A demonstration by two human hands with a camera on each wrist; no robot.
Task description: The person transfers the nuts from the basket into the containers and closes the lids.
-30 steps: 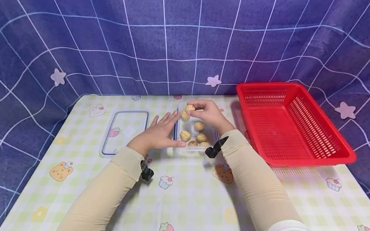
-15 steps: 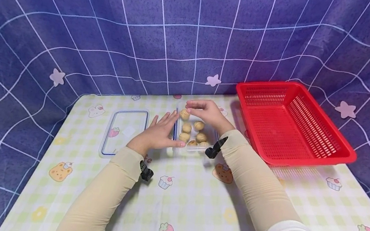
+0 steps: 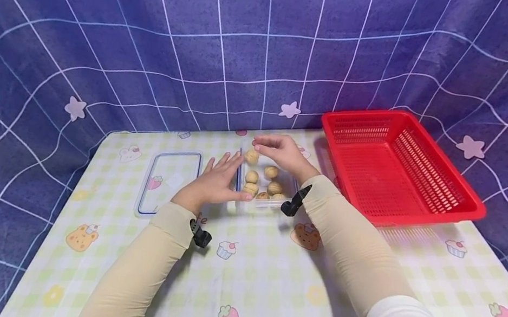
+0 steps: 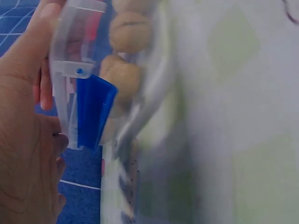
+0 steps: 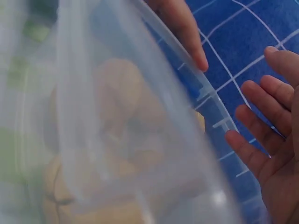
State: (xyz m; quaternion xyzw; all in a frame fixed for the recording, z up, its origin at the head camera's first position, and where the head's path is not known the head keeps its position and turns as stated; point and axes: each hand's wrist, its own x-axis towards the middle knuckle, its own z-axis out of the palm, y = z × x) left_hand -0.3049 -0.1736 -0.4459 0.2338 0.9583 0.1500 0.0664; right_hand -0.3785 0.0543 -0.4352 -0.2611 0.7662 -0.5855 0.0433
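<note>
A clear plastic box (image 3: 267,203) with a blue latch (image 4: 95,112) stands on the table, several tan walnuts (image 3: 275,188) inside. My left hand (image 3: 215,182) lies along its left side, fingers straight and spread, thumb at the near rim. Over the far end hovers my right hand (image 3: 284,153), fingers loosely bent. In the right wrist view these fingers (image 5: 261,123) hold nothing and are apart from the wall. One walnut (image 3: 251,156) sits in the far left corner, just below the right fingertips. Seen through the cloudy wall, the nuts in the right wrist view are blurred.
Left of the box lies its clear lid (image 3: 179,166) with a blue seal. A large red plastic basket (image 3: 393,165) stands at the back right. The checked tablecloth (image 3: 165,288) ends at a blue curtain (image 3: 190,56) behind.
A second ago the right hand pinched a walnut over the box; it has let go, and the walnut now rests among the others. The left hand has stayed at the box.
</note>
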